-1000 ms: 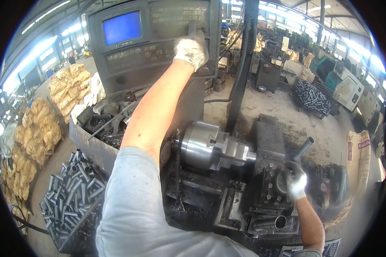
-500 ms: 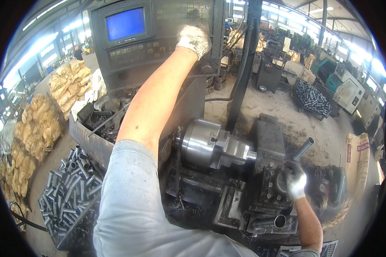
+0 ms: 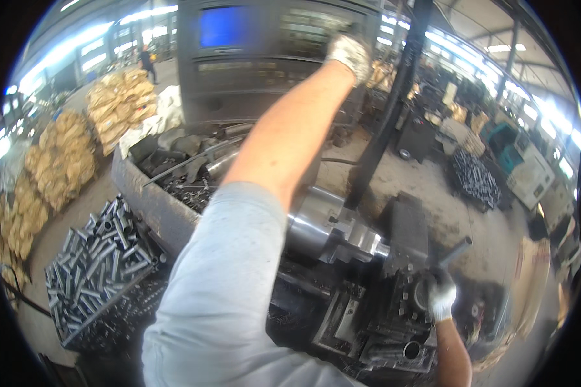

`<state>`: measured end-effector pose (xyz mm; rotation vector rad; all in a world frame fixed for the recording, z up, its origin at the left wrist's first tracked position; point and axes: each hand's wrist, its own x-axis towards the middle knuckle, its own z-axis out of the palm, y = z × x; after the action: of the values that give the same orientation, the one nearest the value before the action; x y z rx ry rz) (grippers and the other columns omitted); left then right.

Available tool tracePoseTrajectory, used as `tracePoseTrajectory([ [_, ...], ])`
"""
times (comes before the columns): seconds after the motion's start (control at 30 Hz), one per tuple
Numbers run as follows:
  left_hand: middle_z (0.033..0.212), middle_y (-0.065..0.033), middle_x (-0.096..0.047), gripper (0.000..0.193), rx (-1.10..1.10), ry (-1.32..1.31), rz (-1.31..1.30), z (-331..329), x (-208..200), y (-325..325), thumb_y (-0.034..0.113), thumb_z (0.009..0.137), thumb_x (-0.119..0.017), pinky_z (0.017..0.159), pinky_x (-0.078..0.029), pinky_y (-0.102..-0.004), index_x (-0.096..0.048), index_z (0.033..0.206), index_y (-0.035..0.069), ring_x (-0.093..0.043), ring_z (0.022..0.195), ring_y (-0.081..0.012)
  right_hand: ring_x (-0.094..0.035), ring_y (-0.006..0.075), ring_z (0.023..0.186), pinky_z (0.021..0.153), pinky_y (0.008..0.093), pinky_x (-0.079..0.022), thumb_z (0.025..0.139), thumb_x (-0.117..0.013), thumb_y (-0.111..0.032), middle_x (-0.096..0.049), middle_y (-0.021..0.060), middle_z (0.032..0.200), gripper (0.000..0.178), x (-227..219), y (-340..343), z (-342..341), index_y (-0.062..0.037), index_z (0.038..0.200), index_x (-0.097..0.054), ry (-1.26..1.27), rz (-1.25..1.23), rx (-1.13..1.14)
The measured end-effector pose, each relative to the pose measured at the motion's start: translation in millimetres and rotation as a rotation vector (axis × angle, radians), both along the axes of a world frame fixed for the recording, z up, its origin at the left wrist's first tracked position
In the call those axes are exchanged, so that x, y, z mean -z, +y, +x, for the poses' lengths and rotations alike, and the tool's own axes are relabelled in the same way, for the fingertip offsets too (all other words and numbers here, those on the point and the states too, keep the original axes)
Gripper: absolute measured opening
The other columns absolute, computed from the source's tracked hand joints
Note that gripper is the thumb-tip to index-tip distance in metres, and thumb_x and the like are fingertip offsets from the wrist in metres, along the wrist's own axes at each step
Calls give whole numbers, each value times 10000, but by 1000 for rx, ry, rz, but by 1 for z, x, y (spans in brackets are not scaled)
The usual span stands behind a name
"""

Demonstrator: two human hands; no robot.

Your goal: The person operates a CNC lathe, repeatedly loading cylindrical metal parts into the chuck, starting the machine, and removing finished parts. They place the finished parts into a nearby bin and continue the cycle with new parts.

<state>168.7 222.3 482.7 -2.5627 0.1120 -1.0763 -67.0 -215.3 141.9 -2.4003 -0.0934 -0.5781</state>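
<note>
Left hand (image 3: 350, 57) — knit white glove, grip unclear — is at the flat, dark control panel (image 3: 239, 98). Right hand (image 3: 441, 297) — soiled glove, finger curl unclear — lies against the blocky, grimy tool post (image 3: 403, 295); smooth, round steel chuck (image 3: 313, 222) sits up-left, apart.

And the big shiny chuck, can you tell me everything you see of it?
The chuck is a silvery drum, smooth like polished metal, lying on its side. Chunky stepped blocks stick out at its right end, with a short shiny tip past them. The sleeve hides its left end. The left hand and right hand are both off it.
</note>
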Motion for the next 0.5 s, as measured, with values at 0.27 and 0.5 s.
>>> tracePoseTrajectory([
  [0.27,1333,-163,-727,410,59,-64,-82,7,4,1,236,947,-708,870,-622,-464,-727,1300,27,-738,1181,-279,-758,252,1057,1002,358,-559,915,-715,-94,-796,148,1112,258,3,-6,4,8,1147,-769,-16,3,-23],
  [0.5,1226,-117,-780,318,70,-114,-114,13,8,-2,231,952,-711,823,-631,-454,-775,1224,78,-761,1132,-277,-747,253,1090,1027,360,-548,916,-713,-92,-793,153,1129,284,3,-8,3,20,1171,-763,-5,15,-61],
])
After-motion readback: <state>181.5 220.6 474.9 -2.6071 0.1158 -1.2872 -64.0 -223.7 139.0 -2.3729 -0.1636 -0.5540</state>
